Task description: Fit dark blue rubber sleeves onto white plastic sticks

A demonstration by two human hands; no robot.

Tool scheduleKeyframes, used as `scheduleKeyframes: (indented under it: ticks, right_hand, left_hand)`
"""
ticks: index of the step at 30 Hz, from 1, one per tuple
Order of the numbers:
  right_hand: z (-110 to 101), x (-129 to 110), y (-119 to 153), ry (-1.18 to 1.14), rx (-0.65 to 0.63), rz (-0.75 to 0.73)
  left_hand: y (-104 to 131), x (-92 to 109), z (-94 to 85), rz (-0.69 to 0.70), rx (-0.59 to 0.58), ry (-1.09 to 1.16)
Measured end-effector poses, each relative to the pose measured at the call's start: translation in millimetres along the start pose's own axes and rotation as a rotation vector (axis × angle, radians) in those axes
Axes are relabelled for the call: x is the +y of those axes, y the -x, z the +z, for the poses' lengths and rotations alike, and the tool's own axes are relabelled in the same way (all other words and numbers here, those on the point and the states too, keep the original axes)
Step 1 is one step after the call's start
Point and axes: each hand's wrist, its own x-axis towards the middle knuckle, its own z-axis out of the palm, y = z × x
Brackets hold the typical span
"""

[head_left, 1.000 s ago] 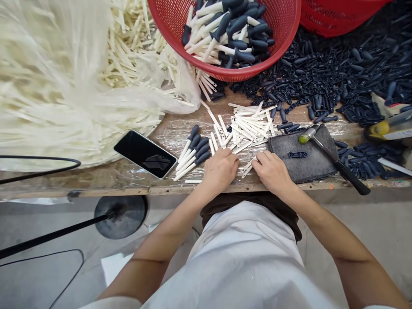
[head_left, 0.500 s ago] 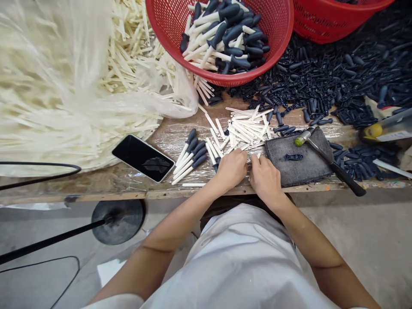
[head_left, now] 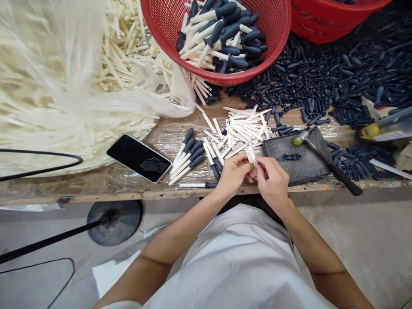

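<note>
My left hand (head_left: 236,171) and my right hand (head_left: 273,177) are close together above the table's front edge. Between their fingertips they pinch white plastic strips (head_left: 250,153), whose flat ends point up and away from me; I cannot tell how many there are. Just beyond my hands lies a loose pile of white strips (head_left: 246,128). To the right, a dark blue handle half (head_left: 291,157) rests on a grey pad (head_left: 273,148), with a hammer (head_left: 322,152) lying across the pad's right side. White strips with dark blue handles (head_left: 189,156) lie left of my left hand.
A phone (head_left: 139,157) lies at the left on the table. Behind stands a red basket (head_left: 219,76) of handled strips, with a second red basket (head_left: 322,25) beside it. Dark handle parts (head_left: 322,73) heap at the back right; plastic sheeting (head_left: 80,103) covers white strips at left.
My hands have risen slightly from the table, and the white strips between my fingers now show. More of the handled strip near the front edge is uncovered. The view has shifted a little.
</note>
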Motion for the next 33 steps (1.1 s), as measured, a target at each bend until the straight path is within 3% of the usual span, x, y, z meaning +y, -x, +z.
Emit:
scheduleKeyframes:
  ticks: [5,10,13,18,24,29,33]
  right_hand:
    - [-5.6,4.3,3.7,-0.24,-0.086,0.161]
    - [-7.0,1.5,5.7,0.008,0.007,-0.041]
    - [-8.2,-0.7,5.6,0.088,0.016,-0.059]
    - [-9.1,-1.1,6.8,0.081,0.042,-0.065]
    - [-6.3,2.8,8.7,0.085,0.192,-0.177]
    - [-7.9,0.8,10.4,0.105,0.185,-0.294]
    - [-12.7,-2.7,10.7,-0.078,0.13,-0.195]
  left_hand:
    - [2.6,-0.4,-0.4,0.007,-0.005,-0.042]
    - [7.8,-1.2,0.1,0.054,-0.082,-0.117]
    - [9.4,-1.0,0.4,0.054,-0.113,-0.038]
    - [7.5,-2.6,0.5,0.036,-0.035,0.08]
    - [6.4,-6.2,3.5,0.065,0.039,0.119]
    - [6.7,-8.3,4.1,0.095,-0.005,0.091]
    - [6.5,-8.4,2.6,0.111,-0.018,0.059]
